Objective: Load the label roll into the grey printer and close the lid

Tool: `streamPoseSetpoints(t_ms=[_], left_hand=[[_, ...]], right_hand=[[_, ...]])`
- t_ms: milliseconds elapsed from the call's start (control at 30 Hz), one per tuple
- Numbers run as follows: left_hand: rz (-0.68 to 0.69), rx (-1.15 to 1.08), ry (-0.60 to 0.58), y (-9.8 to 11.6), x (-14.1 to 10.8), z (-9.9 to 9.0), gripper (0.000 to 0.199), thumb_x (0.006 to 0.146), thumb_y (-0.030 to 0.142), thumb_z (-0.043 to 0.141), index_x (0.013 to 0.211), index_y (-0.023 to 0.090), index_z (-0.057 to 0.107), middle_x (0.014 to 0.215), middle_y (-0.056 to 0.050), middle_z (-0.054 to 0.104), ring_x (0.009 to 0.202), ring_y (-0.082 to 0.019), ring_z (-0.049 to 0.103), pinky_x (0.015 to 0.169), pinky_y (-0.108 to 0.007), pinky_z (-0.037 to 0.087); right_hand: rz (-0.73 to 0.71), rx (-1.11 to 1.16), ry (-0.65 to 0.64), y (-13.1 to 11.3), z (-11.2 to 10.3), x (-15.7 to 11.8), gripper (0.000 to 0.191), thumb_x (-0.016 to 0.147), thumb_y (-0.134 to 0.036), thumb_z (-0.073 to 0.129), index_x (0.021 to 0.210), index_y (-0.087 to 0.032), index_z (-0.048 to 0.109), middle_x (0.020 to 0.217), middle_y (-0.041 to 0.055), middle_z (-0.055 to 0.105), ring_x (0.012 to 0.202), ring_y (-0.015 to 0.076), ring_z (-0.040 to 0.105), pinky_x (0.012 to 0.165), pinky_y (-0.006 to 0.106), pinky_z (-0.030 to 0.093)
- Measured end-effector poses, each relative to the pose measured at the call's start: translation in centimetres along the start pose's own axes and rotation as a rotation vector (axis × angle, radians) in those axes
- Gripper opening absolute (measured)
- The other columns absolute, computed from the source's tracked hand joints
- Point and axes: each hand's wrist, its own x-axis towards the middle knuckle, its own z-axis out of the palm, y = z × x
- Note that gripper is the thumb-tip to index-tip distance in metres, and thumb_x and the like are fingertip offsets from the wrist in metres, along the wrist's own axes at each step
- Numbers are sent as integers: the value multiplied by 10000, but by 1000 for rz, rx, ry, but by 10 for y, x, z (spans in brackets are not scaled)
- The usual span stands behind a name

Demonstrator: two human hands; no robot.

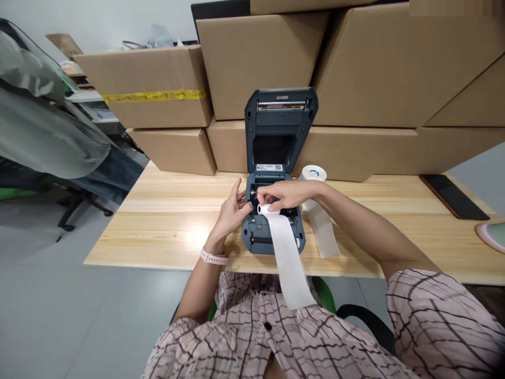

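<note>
A dark grey label printer (pixel 262 245) stands on the table with its lid (pixel 282 123) raised. Inside its bay is a small white paper roll (pixel 265 209), and a long strip of paper (pixel 290 268) runs from it over the printer's front and the table edge towards my shirt. My right hand (pixel 286 193) grips the small roll from above, fingers curled. At the printer's left side, my left hand (pixel 232 210) rests with its thumb on the rim and its fingers apart, holding nothing. Just right of the printer stands a larger label roll (pixel 313 172), its loose strip lying forward.
Stacked cardboard boxes (pixel 260 63) line the back of the wooden table (pixel 158 226). A phone (pixel 453 196) lies at the right, near a partly visible green and pink object (pixel 493 234). Another person (pixel 51 121) is at the far left, by a wheeled chair (pixel 79 205).
</note>
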Motion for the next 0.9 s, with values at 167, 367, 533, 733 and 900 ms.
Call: streamPoseSetpoints(t_ms=[167, 367, 533, 733, 900], left_hand=[[-5, -42, -1, 0, -2, 2, 991, 865, 249, 684, 1687, 222, 131, 1532, -220, 563, 1323, -288, 633, 1124, -493, 484], [-20, -13, 20, 1, -4, 1, 972, 876, 281, 703, 1685, 218, 168, 1545, -218, 550, 1348, -301, 618, 1167, -508, 449], [-32, 10, 38, 4, -4, 2, 979, 863, 285, 709, 1682, 192, 181, 1547, -226, 545, 1340, -316, 622, 1163, -528, 450], [-26, -15, 26, 4, -5, 2, 968, 866, 295, 719, 1680, 218, 201, 1505, -202, 597, 1324, -301, 631, 1142, -508, 469], [-27, 36, 17, 6, -5, 2, 932, 881, 280, 688, 1679, 219, 210, 1508, -193, 600, 1346, -290, 613, 1150, -491, 455]], right_hand=[[-224, 359, 100, -7, -9, -50, 585, 795, -454, 829, 1268, -223, 575, 1045, 37, 676, 946, 175, 639, 863, 327, 517], [-198, 500, 495, 10, 37, -186, 425, 623, -734, 826, 534, -344, 681, 567, 32, 553, 574, 189, 586, 672, 411, 566], [61, 569, 1062, 30, 95, -255, 254, 741, -639, 800, 669, -418, 696, 683, 68, 637, 634, 230, 608, 581, 399, 492], [642, 310, 731, 72, 80, -236, 448, 736, -597, 827, 1027, -275, 718, 1069, 109, 753, 948, 296, 697, 783, 402, 532], [562, 341, 789, 100, 52, -177, 537, 677, -585, 818, 1043, -218, 678, 1032, 93, 762, 844, 245, 693, 679, 337, 514]])
